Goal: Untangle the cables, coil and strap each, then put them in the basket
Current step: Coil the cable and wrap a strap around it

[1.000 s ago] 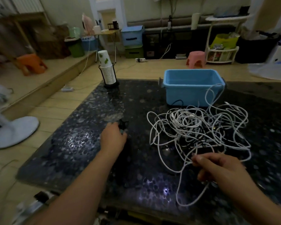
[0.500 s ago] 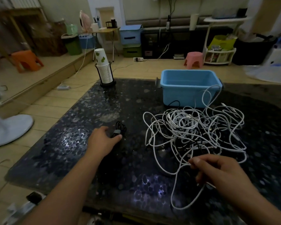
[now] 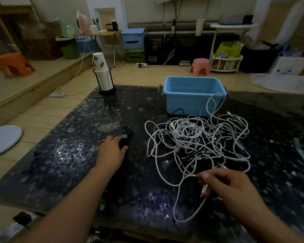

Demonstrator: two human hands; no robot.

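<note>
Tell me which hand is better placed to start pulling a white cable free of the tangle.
Right, probably. The right hand already pinches a white cable at the near edge of the tangle. The left hand is busy off to the side, resting on a strapped black coil.

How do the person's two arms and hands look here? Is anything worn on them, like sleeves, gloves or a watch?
Both forearms are bare up to the edge of the picture: no sleeves show. The left hand and the right hand wear no gloves. No watch, bracelet or ring is visible on either wrist or on the fingers that show. The dim light hides finer marks.
</note>
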